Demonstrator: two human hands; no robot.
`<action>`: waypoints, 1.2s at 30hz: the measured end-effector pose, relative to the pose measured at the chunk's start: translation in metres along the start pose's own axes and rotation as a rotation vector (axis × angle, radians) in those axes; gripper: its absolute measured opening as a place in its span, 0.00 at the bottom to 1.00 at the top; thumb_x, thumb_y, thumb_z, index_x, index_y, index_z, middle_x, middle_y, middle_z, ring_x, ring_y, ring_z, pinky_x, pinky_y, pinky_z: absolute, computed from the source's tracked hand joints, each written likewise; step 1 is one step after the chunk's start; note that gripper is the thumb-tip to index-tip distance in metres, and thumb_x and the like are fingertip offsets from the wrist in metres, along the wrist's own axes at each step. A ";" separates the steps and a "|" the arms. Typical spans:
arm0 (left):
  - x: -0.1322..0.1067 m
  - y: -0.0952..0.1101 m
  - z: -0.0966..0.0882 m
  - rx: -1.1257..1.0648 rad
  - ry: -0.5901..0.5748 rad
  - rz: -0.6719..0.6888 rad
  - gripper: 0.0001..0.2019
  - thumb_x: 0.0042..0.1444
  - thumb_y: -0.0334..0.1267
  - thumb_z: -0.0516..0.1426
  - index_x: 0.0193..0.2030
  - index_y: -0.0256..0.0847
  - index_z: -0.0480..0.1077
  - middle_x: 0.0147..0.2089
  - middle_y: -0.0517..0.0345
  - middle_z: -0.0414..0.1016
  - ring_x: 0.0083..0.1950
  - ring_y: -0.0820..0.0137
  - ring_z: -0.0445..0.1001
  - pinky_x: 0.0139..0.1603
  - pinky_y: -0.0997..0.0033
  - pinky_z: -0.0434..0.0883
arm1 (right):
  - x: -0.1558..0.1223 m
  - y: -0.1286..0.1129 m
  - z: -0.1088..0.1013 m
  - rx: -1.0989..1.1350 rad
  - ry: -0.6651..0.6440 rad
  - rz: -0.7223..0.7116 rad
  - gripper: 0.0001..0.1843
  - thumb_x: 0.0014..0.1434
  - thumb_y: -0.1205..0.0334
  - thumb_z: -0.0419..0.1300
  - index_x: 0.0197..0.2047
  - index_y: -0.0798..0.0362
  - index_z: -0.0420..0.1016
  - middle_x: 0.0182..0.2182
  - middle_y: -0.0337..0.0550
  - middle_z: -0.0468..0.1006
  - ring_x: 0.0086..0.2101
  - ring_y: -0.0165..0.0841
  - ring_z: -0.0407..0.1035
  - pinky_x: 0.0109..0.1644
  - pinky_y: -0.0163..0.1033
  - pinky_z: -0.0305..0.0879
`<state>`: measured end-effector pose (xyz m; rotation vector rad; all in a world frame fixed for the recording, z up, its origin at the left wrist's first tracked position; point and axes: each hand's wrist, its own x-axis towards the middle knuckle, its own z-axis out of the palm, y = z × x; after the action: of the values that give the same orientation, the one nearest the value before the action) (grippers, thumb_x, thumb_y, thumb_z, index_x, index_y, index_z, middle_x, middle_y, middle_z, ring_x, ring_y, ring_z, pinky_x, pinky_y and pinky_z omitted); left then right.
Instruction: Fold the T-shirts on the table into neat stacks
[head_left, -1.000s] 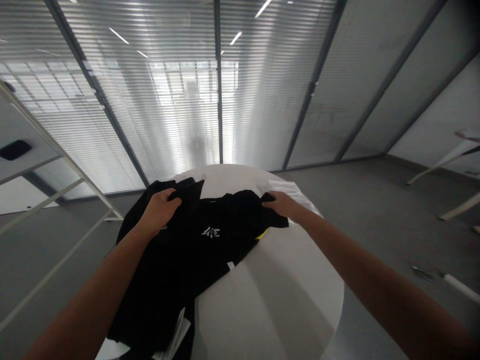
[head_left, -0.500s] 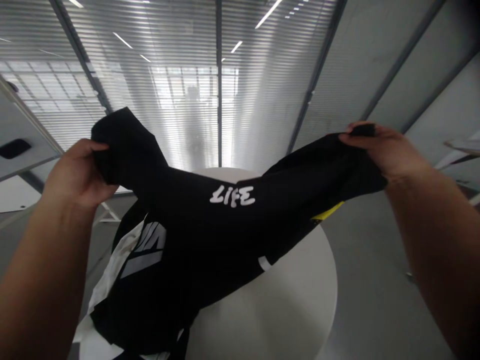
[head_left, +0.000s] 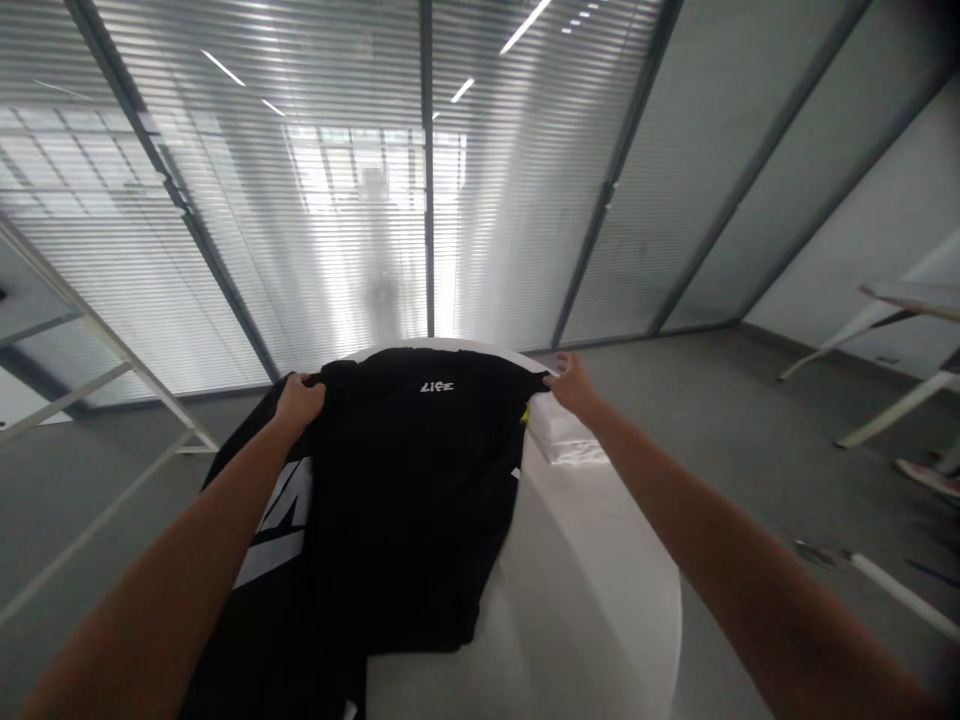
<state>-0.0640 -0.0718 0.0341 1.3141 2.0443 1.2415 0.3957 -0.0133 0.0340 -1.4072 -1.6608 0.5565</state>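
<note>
A black garment (head_left: 405, 500), with white hand-lettered marks near its far edge and a large grey print at its left, lies spread over a round white table (head_left: 585, 580). Part of it hangs past the table's left side; whether it is a top or trousers I cannot tell. My left hand (head_left: 301, 400) has its fingers closed on the cloth at the far left. At the far right corner my right hand (head_left: 571, 385) pinches the edge, some fingers raised. Just beneath that hand sits a folded white cloth (head_left: 562, 432), partly covered by the black fabric.
Glass panels with blinds (head_left: 495, 230) stand behind the table. A white metal frame (head_left: 112, 350) is on the left. White table legs (head_left: 892, 410) and a shoe (head_left: 928, 476) show at the right. On the grey floor lies a white bar (head_left: 900, 590).
Both hands have moved forward and down, closer together, laying the stretched black garment out over the table. The folded white cloth has come into view.
</note>
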 end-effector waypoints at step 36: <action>-0.239 -0.038 -0.049 0.362 -0.651 0.505 0.17 0.62 0.36 0.49 0.54 0.53 0.72 0.47 0.55 0.74 0.49 0.66 0.73 0.53 0.63 0.70 | -0.208 -0.083 0.042 -0.518 -0.909 -0.477 0.17 0.59 0.47 0.57 0.45 0.47 0.76 0.35 0.42 0.79 0.40 0.38 0.68 0.47 0.44 0.55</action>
<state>-0.0056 -0.3094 -0.0014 2.1503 1.5424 0.4816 0.3115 -0.2234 0.0100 -1.0557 -2.9346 0.5354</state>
